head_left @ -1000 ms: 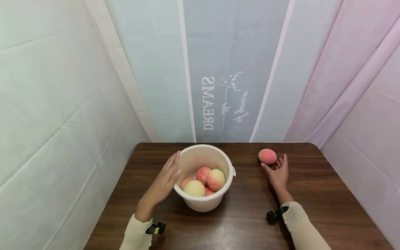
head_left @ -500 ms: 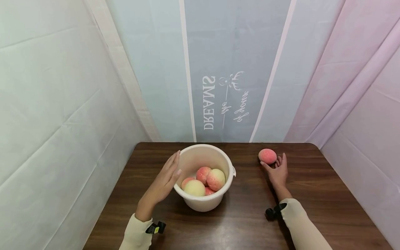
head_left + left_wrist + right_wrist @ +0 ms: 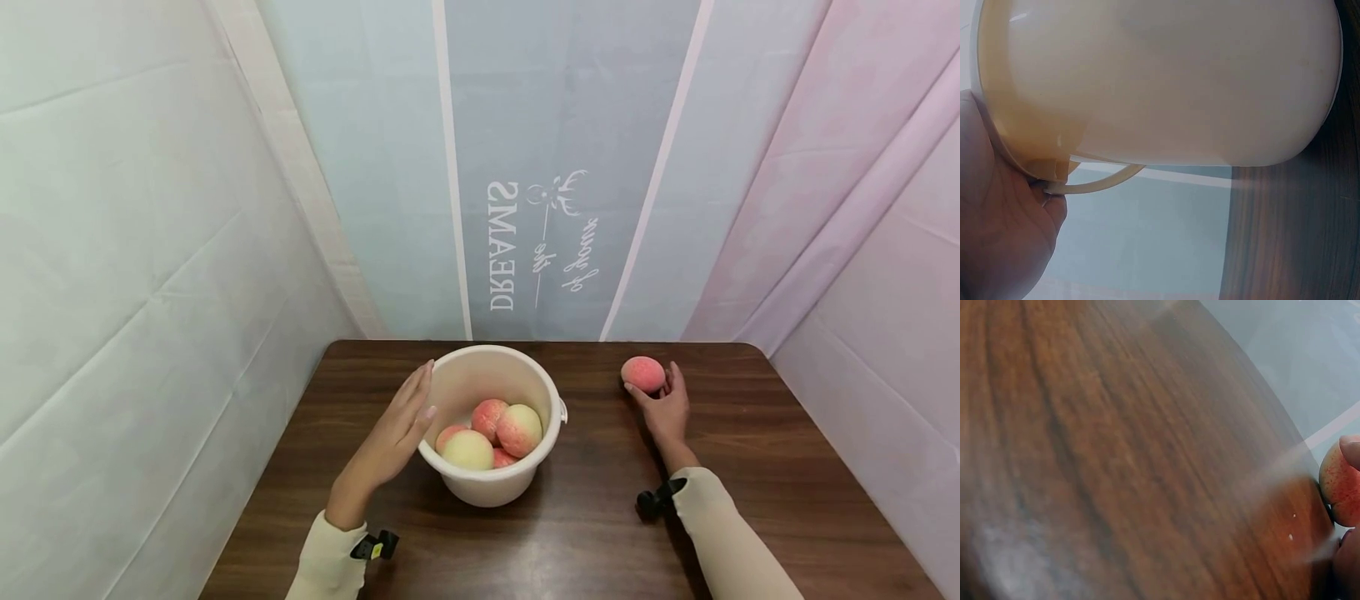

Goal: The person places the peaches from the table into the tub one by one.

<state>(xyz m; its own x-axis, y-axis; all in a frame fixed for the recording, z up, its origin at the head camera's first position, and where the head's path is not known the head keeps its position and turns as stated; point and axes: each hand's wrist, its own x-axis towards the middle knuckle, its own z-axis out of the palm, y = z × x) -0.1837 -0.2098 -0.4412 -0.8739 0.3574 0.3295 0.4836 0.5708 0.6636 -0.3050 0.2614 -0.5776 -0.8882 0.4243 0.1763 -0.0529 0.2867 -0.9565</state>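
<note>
A white bucket (image 3: pixel 487 492) stands left of centre on the table, with several pink and pale-yellow peaches (image 3: pixel 468 450) inside. My left hand (image 3: pixel 393 433) lies along the bucket's left rim, its fingers straight and touching it. In the left wrist view, that hand (image 3: pixel 1007 225) is beside the rim and the bucket's handle (image 3: pixel 1100 182). At the far right of the table, my right hand (image 3: pixel 667 417) holds a pink peach (image 3: pixel 642 375) between thumb and fingers. The right wrist view shows only part of this peach (image 3: pixel 1338 484), with the thumb on it.
The brown wooden table (image 3: pixel 585 533) has its far edge against a hanging blue-grey cloth (image 3: pixel 555 108) with white lettering. White cloth (image 3: pixel 150 275) hangs on the left, and pale pink cloth (image 3: pixel 847 192) on the right. A handle joint (image 3: pixel 562 411) sticks out from the bucket's right side.
My right hand has moved slightly forward and left, and its thumb and fingers have closed around the pink peach. The left hand and bucket have stayed in place.
</note>
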